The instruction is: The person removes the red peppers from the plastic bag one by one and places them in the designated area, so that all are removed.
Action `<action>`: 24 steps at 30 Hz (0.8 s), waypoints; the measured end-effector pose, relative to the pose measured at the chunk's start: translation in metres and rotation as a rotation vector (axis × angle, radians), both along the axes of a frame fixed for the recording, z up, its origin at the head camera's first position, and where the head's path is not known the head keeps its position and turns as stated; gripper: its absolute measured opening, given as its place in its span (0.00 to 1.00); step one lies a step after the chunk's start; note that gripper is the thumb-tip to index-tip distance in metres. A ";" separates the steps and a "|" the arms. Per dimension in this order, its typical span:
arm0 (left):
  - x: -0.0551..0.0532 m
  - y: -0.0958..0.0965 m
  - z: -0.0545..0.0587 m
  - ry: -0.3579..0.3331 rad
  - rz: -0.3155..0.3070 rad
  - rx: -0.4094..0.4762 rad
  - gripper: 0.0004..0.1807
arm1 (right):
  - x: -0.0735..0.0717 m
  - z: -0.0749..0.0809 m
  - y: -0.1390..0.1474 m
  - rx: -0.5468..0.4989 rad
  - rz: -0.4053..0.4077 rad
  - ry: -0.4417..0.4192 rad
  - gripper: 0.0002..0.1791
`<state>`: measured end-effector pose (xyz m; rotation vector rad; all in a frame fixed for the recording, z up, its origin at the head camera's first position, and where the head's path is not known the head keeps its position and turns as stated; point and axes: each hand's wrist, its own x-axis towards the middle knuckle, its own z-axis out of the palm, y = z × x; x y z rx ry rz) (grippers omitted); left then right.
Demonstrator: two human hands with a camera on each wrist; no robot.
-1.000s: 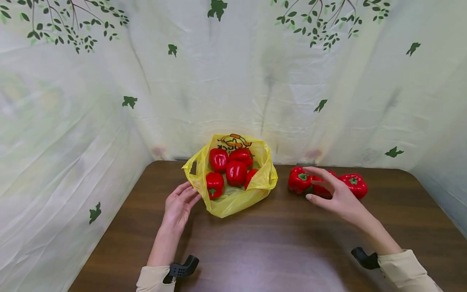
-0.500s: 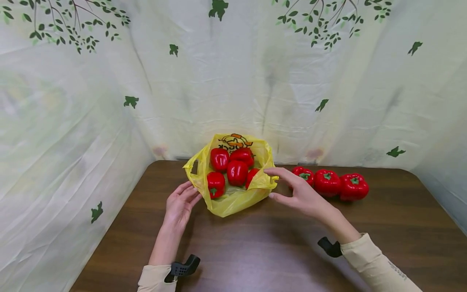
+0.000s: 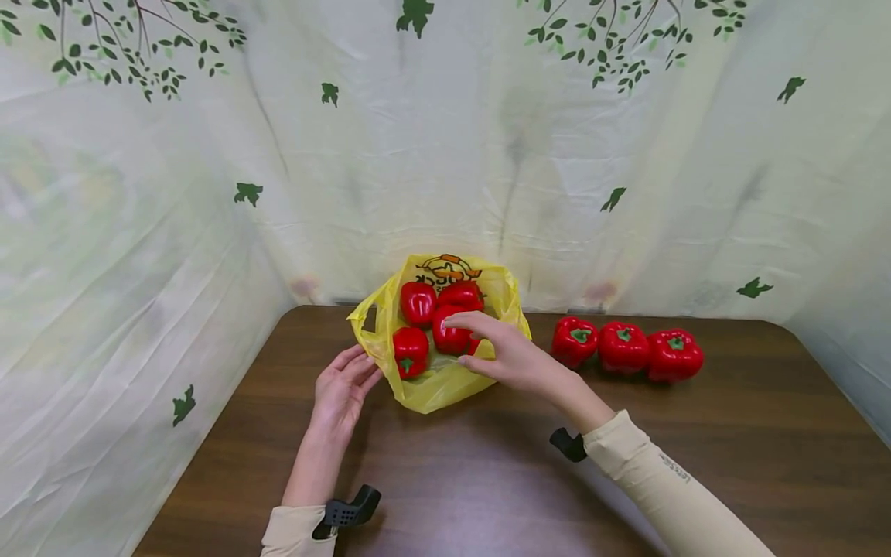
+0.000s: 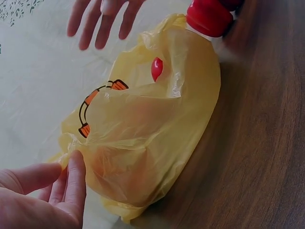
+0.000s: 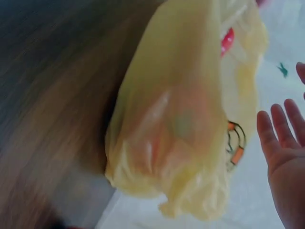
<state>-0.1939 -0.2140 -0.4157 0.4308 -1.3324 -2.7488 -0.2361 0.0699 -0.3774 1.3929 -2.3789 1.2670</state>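
Observation:
A yellow plastic bag [image 3: 431,398] stands with its mouth wide, holding several red bell peppers [image 3: 418,304]. At the bag's left edge is my left hand [image 3: 339,394]; in the left wrist view its thumb and fingers pinch the thin rim. My right hand [image 3: 515,360] hovers over the bag's right side, thumb apart from the fingers, and holds nothing. It partly hides the peppers beneath it. Straight fingers of the right hand [image 5: 288,157] show in the right wrist view, beside the bag.
Three red bell peppers [image 3: 623,348] stand in a row on the brown wooden table [image 3: 487,480], right of the bag. Behind the table hangs a pale curtain [image 3: 445,170] printed with leaves.
My right hand has moved left, from the row of peppers to over the bag. My left hand stays at the bag's edge, and the peppers keep their places.

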 end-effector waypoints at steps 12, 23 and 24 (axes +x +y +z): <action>0.000 -0.004 0.003 0.002 0.019 -0.029 0.09 | -0.028 -0.011 -0.044 0.214 0.004 -0.025 0.25; 0.002 -0.004 0.003 -0.020 0.017 -0.010 0.09 | -0.049 -0.019 -0.068 0.405 0.037 0.036 0.32; 0.002 -0.004 0.003 -0.022 0.016 -0.010 0.09 | -0.050 -0.019 -0.070 0.422 0.039 0.051 0.32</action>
